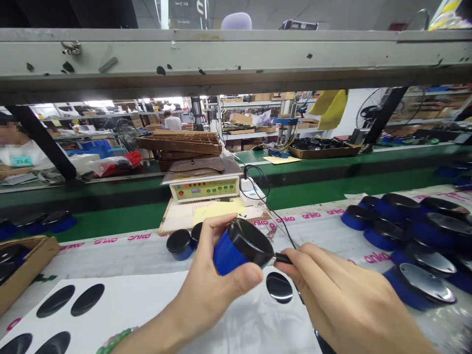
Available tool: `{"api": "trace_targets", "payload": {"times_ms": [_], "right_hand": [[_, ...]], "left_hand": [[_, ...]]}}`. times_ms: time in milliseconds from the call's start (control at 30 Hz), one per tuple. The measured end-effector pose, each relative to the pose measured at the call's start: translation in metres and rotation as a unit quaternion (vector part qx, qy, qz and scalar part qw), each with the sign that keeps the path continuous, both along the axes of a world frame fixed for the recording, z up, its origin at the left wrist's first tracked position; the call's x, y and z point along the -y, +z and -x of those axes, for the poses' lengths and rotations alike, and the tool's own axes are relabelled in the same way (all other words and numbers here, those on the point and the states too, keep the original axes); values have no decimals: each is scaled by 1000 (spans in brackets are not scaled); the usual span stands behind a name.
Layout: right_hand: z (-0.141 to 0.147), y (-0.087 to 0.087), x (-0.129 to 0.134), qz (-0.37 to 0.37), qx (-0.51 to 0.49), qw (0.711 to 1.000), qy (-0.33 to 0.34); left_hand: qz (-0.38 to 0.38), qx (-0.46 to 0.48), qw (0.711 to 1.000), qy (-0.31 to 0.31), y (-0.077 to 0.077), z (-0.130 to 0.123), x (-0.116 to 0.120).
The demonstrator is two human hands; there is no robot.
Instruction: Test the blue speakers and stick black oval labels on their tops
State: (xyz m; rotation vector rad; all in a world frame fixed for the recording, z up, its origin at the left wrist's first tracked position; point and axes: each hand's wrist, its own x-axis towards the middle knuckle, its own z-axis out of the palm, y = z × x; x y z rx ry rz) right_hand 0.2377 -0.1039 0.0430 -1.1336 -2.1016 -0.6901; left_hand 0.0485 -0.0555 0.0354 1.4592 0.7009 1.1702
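Note:
My left hand (201,290) grips a round blue housing with a glossy black top (232,253), tilted toward the right, thumb in front and fingers behind. My right hand (342,290) pinches a thin black tool with a metal tip (283,257); its exact kind is unclear. The tip meets the edge of the black top. Below lies a loose black disc (279,287) on a pale surface. More black discs (87,299) lie on a white sheet (147,300) at the left. Another blue housing (179,246) stands just behind my left hand.
Several blue housings (420,282) crowd the right side. A cardboard tray (29,270) holds more at the left. Behind are a control box (204,191), a black cable (282,221) and a green conveyor belt (317,191). A shelf beam (236,54) crosses above; a person (25,147) sits far left.

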Motion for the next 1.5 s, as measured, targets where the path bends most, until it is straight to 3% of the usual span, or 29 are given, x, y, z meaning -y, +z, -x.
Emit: {"api": "trace_targets", "payload": {"times_ms": [100, 267, 467, 667, 800, 933, 1000, 1067, 1133, 1200, 1300, 1367, 1500], "right_hand": [[1, -5, -9, -31, -50, 998, 7], [-3, -3, -10, -4, -73, 996, 57], [-3, 0, 14, -8, -112, 993, 29], [-1, 0, 12, -35, -57, 998, 14], [-2, 1, 13, -45, -7, 999, -15], [0, 0, 14, -67, 18, 997, -34], [1, -4, 11, -73, -16, 997, -17], [1, -12, 6, -18, -87, 996, 30], [0, -22, 0, 70, -167, 980, 86], [0, -32, -3, 126, -225, 959, 114], [0, -43, -3, 113, -262, 951, 121], [1, -48, -1, 92, -262, 954, 116], [3, -56, 1, 40, -236, 968, 74]], "left_hand": [[-68, 10, 996, 57, -4, -7, 8], [-74, 79, 993, -49, -1, -18, 23], [87, 103, 988, -71, 14, -15, 18], [147, 124, 980, -57, 8, -19, 12], [107, 71, 991, -25, 3, -16, 13], [8, 10, 1000, 16, -2, -13, 16], [-52, -15, 998, 16, -5, -12, 16], [-134, -69, 988, 20, -9, -9, 14], [-267, -156, 950, 51, -9, -6, 12], [-421, -240, 869, 99, -7, -4, 12], [-587, -277, 747, 145, 2, -2, 14], [-649, -268, 702, 122, 10, -3, 17], [-703, -285, 648, 75, 21, -4, 21]]}}
